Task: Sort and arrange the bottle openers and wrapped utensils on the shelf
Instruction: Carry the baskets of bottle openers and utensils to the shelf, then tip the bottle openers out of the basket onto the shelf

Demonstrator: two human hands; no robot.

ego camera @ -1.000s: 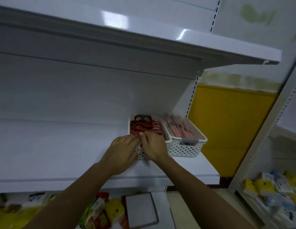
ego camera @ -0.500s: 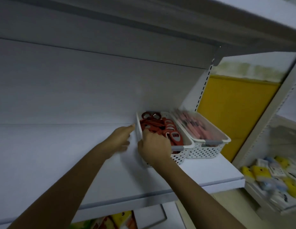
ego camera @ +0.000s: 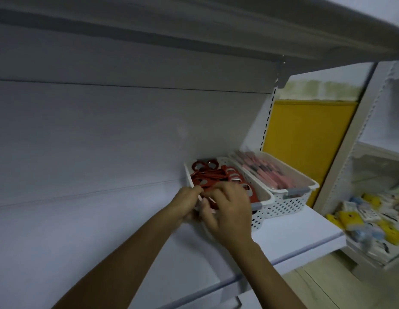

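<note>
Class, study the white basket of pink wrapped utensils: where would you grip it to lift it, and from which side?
Probably grip the near short end of the utensil basket, at its grey-capped rim, coming from the open front of the shelf. Its long left side is crowded by the opener basket and its far end faces the back panel.

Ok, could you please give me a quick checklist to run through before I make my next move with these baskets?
1. Red bottle openers in the left basket: ok, piled inside it.
2. Pink wrapped utensils kept apart in the right basket: ok.
3. Openers lying neatly: not ok, they lie at mixed angles.
4. Both baskets fully on the shelf: ok, set back from its front edge.
5. Grip of the left hand and right hand at the left basket's near corner: cannot tell, blurred.
</note>
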